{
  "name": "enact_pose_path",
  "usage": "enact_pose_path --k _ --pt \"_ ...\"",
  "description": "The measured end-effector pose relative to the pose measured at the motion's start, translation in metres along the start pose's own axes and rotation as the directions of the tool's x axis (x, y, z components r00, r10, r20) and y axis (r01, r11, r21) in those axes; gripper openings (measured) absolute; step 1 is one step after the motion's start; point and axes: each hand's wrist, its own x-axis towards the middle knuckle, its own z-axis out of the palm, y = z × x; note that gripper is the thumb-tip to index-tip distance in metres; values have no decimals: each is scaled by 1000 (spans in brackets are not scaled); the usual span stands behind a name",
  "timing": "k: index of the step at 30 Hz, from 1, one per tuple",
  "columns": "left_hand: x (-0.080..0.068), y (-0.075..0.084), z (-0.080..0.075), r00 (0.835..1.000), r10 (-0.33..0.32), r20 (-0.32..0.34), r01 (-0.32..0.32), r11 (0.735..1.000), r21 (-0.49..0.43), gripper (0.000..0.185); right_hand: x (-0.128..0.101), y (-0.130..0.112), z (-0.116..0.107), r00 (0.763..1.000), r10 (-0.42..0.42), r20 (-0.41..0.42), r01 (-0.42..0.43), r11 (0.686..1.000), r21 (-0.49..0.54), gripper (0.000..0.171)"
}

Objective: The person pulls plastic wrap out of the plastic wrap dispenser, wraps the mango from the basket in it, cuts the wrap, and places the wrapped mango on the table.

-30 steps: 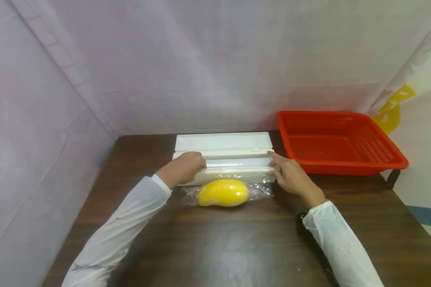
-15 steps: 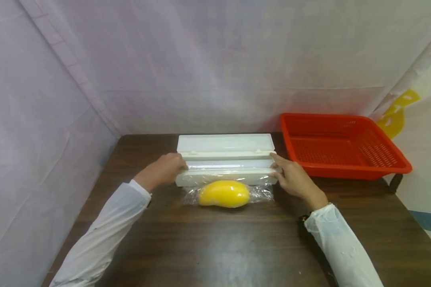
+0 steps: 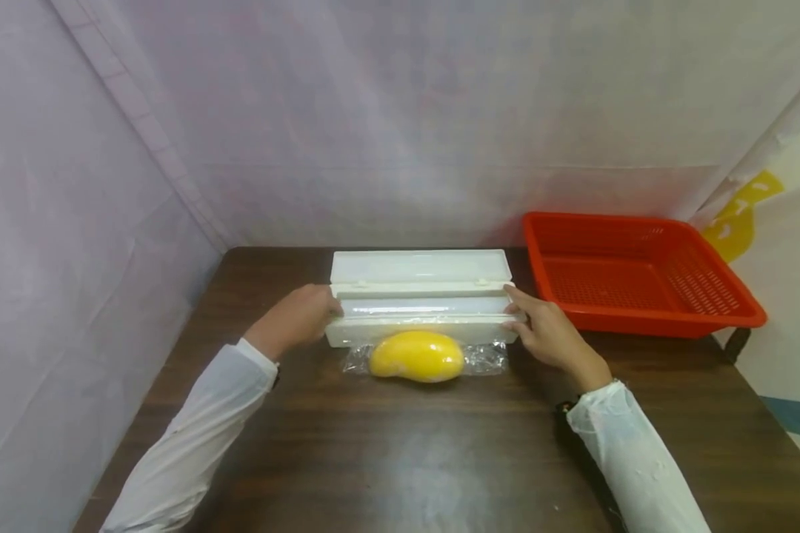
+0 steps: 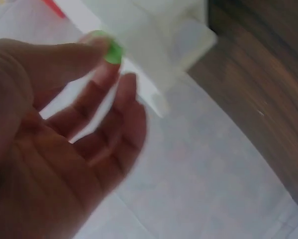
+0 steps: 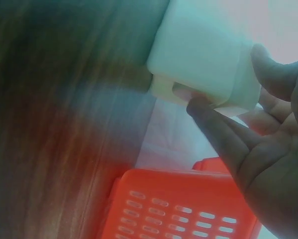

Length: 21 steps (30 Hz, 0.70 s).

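A white cling film dispenser [image 3: 347, 337] lies across the table with its lid [image 3: 420, 265] flipped back, and a film roll [image 3: 427, 306] shows inside. At its left end my left hand [image 3: 295, 318] pinches a small green slider [image 4: 114, 52] between thumb and fingers, clearest in the left wrist view. My right hand [image 3: 547, 337] grips the dispenser's right end, fingers and thumb bent around its corner. In front of the box sits a yellow mango [image 3: 416, 357], with clear cling film [image 3: 485, 358] spread over and beside it.
A red perforated basket [image 3: 640, 326] stands at the back right, close to the dispenser's right end. White sheeting [image 3: 400, 126] rises behind and to the left of the brown wooden table [image 3: 400, 459].
My left hand has slid left along the dispenser to its left end, mostly in the first half second. The right hand keeps its hold. The film around the mango has shifted slightly.
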Motion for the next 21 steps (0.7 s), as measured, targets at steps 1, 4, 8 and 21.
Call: enact_pose_path --k 1,4,8,21 --pt "1 3 0 1000 -12 1 12 1000 4 21 0 0 0 1000 8 5 -8 1000 9 66" --pt "5 15 1 999 -24 -32 25 999 22 24 0 0 -2 998 45 35 -46 998 43 66" --pt "19 40 9 998 16 -62 -14 999 33 26 0 -3 -5 992 97 76 -103 990 92 61" --pt "55 75 43 985 114 -126 -100 989 110 13 -2 -4 -13 973 155 172 -193 953 235 65"
